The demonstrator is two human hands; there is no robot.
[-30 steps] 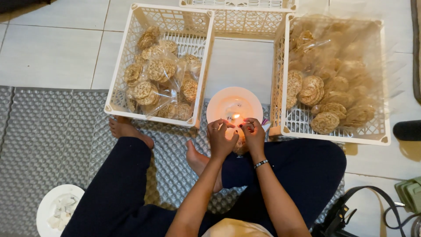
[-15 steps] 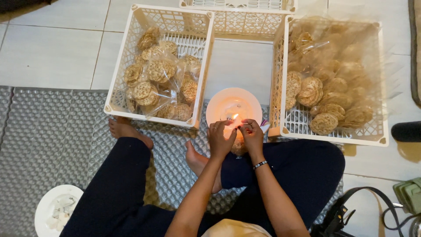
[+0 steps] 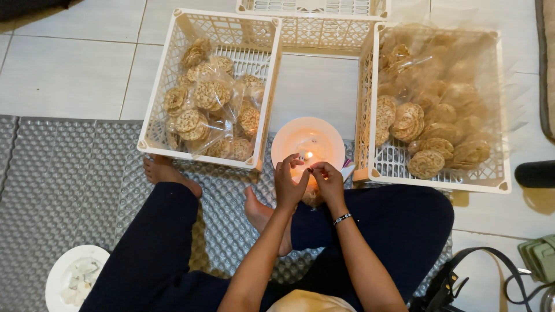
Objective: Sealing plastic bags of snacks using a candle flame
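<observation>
- My left hand (image 3: 289, 186) and right hand (image 3: 329, 182), frame centre, pinch a thin plastic bag edge (image 3: 310, 171) closed over the candle flame (image 3: 308, 155).
- Plastic: light, limp, slippery; I judge the rim is the place to hold.
- Pink plate (image 3: 324, 134) underneath.

Our left hand (image 3: 289, 188) and right hand (image 3: 328, 184) have barely shifted beside the candle flame (image 3: 308, 155). The white plate (image 3: 72, 279) at seven o'clock has slid slightly further into view.

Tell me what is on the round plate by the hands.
On the plate stands a small lit candle with its flame showing. The left hand and right hand cover the plate's near edge, so anything lying there cannot be seen.
</observation>
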